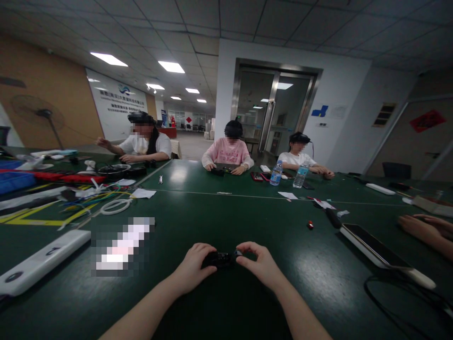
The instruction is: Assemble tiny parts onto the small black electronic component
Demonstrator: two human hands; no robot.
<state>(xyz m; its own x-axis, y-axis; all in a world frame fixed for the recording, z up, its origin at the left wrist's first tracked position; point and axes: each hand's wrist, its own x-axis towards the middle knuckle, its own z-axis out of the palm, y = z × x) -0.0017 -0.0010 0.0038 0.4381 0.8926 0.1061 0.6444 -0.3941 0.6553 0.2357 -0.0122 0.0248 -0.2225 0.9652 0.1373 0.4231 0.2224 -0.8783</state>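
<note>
Low over the green table (pixel 247 226), my left hand (pixel 195 265) grips a small black object (pixel 222 258) with pale markings on its face. Its exact kind is too dark to make out. My right hand (pixel 260 264) pinches a small dark piece (pixel 237 253) with a bluish tint between thumb and fingertips. This piece sits right at the black object's right end; whether the two are joined I cannot tell. Both hands are closed, and the fingers cover part of what they hold.
To the left lie a blurred-out phone-like item (pixel 123 245), a long white device (pixel 46 262) and tangled wires (pixel 95 198). At right are a small red item (pixel 310 225), a black-screened device (pixel 375 245) and a black cable (pixel 396 302). Several people sit around the table; water bottles (pixel 300 175) stand opposite.
</note>
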